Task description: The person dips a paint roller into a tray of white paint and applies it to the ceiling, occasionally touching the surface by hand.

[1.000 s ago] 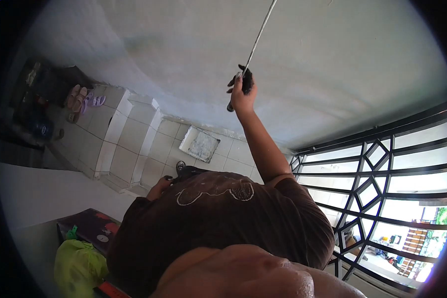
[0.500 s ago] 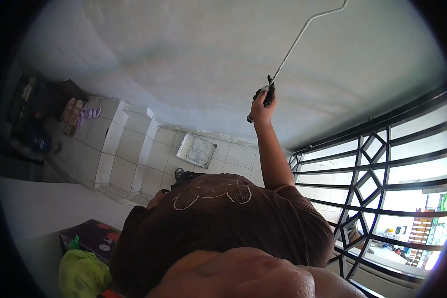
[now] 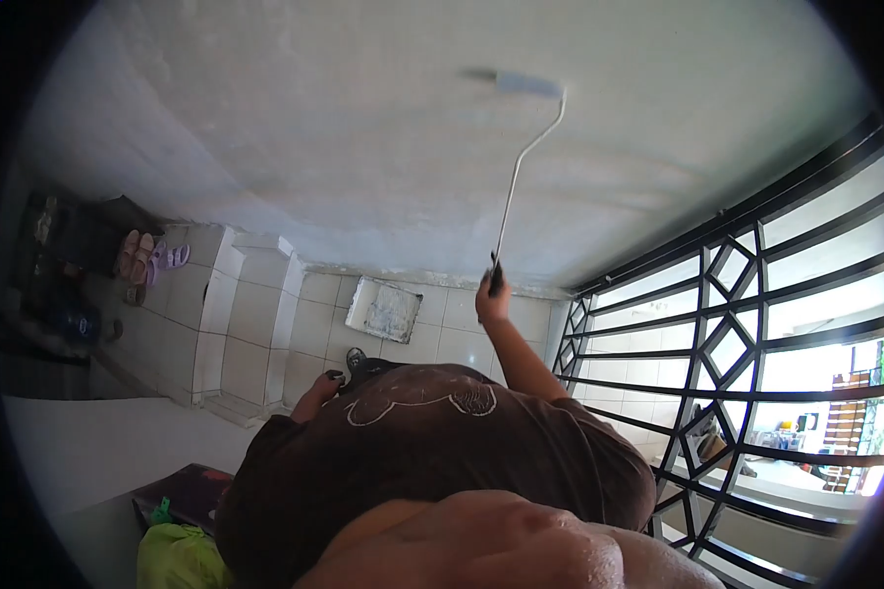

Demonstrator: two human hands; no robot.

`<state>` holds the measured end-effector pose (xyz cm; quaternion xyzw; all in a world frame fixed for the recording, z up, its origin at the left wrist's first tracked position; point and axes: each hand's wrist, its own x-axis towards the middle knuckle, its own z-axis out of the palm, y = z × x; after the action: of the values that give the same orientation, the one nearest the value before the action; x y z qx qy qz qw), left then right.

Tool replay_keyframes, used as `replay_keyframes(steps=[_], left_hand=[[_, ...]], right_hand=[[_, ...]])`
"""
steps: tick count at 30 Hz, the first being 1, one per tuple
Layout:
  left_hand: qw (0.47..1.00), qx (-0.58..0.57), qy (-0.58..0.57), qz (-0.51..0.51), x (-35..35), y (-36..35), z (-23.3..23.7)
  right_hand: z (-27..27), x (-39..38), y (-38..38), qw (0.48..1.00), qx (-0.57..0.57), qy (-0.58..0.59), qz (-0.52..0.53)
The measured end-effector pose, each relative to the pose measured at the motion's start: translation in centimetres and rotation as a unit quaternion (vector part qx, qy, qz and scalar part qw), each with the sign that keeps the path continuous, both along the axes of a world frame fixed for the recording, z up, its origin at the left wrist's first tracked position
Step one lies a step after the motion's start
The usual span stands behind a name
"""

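Note:
My right hand [image 3: 491,300] is closed around the dark handle of a paint roller [image 3: 510,187]. Its long, bent metal rod reaches up to a pale roller sleeve [image 3: 528,84], which is at the wall [image 3: 363,128]; the sleeve's shadow shows just left of it. Low at my left side, my left hand [image 3: 324,387] is partly hidden by my shirt. Something dark shows at its fingers, too small to make out. On the floor beyond my feet lies a paint-smeared white tray [image 3: 359,306].
Black metal grillwork [image 3: 727,334] stands along the right. Tiled steps [image 3: 250,319] rise at the left, with several shoes [image 3: 139,253] on top. A bright green bag [image 3: 179,555] and a dark patterned item [image 3: 189,491] are at the lower left.
My right hand has come down and slightly left with the paint roller, so its sleeve is now in view. More of my left hand shows beside my shirt.

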<state>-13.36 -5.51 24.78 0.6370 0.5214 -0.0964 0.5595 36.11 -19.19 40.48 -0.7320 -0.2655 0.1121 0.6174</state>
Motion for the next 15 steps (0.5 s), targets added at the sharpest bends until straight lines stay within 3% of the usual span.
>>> replay_keyframes(steps=[2,4,9,11,13,15], left_hand=[[0.999,0.004,0.037,-0.02,0.4,0.0,0.4],[0.991,0.025,0.102,-0.077,1.3,-1.1,4.7],[0.982,0.0,0.136,-0.133,0.4,-1.7,8.5],[0.98,-0.009,0.137,-0.144,0.2,-1.3,8.5],[0.978,-0.015,0.139,-0.155,0.7,-0.8,8.8],[0.977,-0.021,0.139,-0.159,1.6,0.2,8.0]], right_hand=[[-2.5,-1.8,-3.2,0.999,-0.041,0.003,-0.005],[-4.7,-3.4,-5.9,0.997,-0.068,0.01,-0.02],[-5.4,-4.3,-9.9,0.997,-0.054,0.06,-0.017],[-3.8,-4.0,-9.7,0.999,-0.037,0.035,-0.012],[-2.5,-2.1,-7.5,0.994,0.069,-0.08,0.009],[4.1,-0.6,-4.5,0.994,0.095,-0.05,0.016]])
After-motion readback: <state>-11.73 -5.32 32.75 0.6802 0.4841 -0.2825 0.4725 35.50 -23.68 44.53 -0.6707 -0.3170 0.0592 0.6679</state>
